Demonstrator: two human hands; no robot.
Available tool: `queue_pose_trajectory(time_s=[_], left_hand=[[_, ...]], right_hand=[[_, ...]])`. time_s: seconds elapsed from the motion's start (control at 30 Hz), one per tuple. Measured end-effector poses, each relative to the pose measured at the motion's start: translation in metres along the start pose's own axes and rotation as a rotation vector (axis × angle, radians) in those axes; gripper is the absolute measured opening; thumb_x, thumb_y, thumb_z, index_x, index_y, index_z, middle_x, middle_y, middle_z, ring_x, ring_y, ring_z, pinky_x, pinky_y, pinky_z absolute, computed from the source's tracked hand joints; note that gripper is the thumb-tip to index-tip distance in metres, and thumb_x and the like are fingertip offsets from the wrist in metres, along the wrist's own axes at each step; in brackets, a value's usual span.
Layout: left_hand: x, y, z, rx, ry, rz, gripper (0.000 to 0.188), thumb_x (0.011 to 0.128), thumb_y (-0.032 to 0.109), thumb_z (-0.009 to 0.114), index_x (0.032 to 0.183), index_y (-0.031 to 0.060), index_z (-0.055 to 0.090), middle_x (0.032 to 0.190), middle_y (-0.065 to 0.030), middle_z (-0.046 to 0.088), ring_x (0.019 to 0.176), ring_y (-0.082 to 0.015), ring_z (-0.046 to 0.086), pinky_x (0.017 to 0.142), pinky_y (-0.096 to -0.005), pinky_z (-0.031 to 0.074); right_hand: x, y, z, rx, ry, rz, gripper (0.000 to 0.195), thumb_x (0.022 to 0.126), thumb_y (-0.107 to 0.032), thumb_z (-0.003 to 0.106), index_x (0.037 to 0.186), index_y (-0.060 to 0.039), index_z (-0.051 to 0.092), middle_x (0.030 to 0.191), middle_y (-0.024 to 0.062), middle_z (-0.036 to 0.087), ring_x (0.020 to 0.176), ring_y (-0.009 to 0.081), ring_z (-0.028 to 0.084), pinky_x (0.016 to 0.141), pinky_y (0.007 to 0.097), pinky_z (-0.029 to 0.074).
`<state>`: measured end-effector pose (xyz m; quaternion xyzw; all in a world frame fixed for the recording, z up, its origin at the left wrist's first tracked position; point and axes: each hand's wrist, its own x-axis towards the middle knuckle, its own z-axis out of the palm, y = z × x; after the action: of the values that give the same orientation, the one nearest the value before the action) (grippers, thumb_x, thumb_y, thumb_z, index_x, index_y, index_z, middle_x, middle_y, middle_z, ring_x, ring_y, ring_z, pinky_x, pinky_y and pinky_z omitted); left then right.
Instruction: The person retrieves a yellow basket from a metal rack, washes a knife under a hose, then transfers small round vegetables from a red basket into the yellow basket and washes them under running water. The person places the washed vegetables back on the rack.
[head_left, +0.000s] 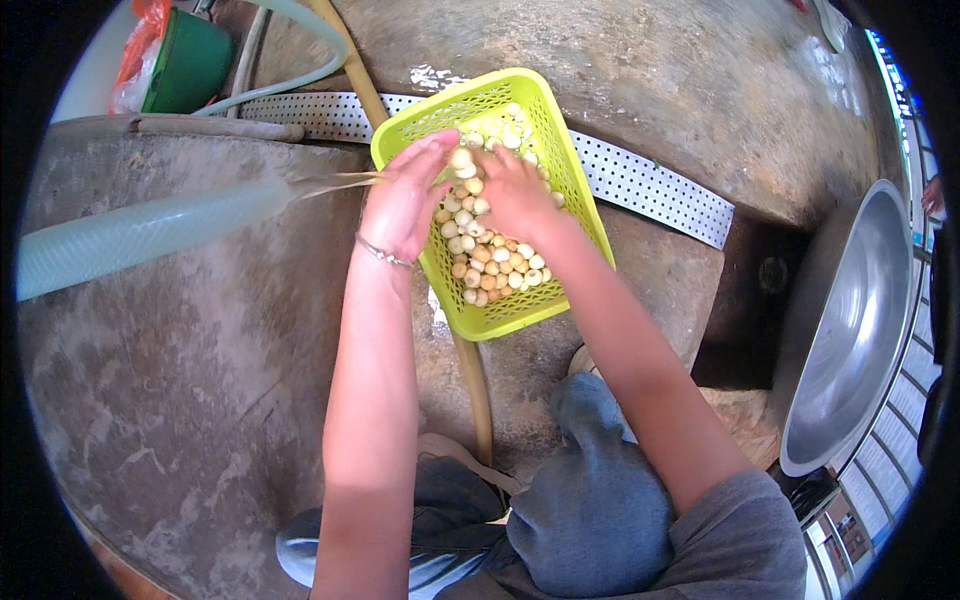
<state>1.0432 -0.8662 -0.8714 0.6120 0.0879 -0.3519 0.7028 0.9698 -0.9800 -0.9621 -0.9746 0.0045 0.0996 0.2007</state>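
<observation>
A yellow-green perforated plastic basket (581, 225) holds many small round cream and tan items (480, 255), of a kind I cannot tell for sure. Over its left side my left hand (412, 184), with a bracelet at the wrist, is raised with its palm turned inward. Water from a clear ribbed hose (157, 232) streams onto it. My right hand (514, 191) reaches down among the round items inside the basket, its fingertips partly hidden. A few of the items show between the two hands; whether either hand grips them is unclear.
Beneath the basket run a perforated metal strip (645, 180) and a yellowish hose (472, 390) on wet concrete. A large metal basin (847, 330) leans at the right beside a dark recess (750, 300). At the upper left stands a green bucket (191, 64) with plastic bags. A person's hand shows at the far right edge.
</observation>
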Motion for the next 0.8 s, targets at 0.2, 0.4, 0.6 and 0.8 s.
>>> queue_pose_trajectory(time_s=[0.2,0.4,0.6,0.8], left_hand=[[-0.023,-0.037,-0.024,0.285,0.362,0.138,0.017,0.080,0.009,0.051,0.095,0.0046,0.057,0.086,-0.0005,0.057,0.073,-0.0103,0.052,0.063,-0.0212,0.039],[-0.061,-0.107,-0.049,0.835,0.700,0.337,0.036,0.071,0.010,0.062,0.104,0.0034,0.049,0.072,-0.0064,0.052,0.070,-0.0155,0.051,0.065,-0.0260,0.042],[-0.106,-0.138,-0.021,0.684,0.586,-0.025,0.032,0.075,0.010,0.058,0.105,0.0016,0.047,0.076,-0.0109,0.056,0.067,-0.0190,0.054,0.065,-0.0312,0.044],[-0.100,-0.110,-0.021,0.634,0.556,0.146,0.022,0.082,0.010,0.050,0.101,-0.0006,0.051,0.081,-0.0139,0.059,0.074,-0.0199,0.056,0.070,-0.0306,0.043]], right_hand=[[-0.001,0.021,0.003,0.187,0.119,0.006,0.030,0.070,-0.020,0.063,0.100,-0.0198,0.060,0.117,0.0035,0.046,0.111,0.0231,0.040,0.090,0.0383,0.037],[0.026,0.046,-0.012,0.326,0.225,0.122,0.010,0.075,-0.016,0.057,0.082,-0.0136,0.064,0.078,0.0109,0.056,0.079,0.0257,0.056,0.074,0.0351,0.046],[-0.014,0.018,0.002,0.102,0.064,0.086,0.008,0.072,-0.019,0.060,0.077,-0.0139,0.063,0.081,0.0053,0.053,0.082,0.0220,0.054,0.073,0.0342,0.047],[-0.005,0.021,0.015,0.133,0.272,-0.024,0.011,0.069,-0.019,0.065,0.077,-0.0135,0.060,0.077,0.0027,0.054,0.074,0.0190,0.054,0.067,0.0303,0.047]])
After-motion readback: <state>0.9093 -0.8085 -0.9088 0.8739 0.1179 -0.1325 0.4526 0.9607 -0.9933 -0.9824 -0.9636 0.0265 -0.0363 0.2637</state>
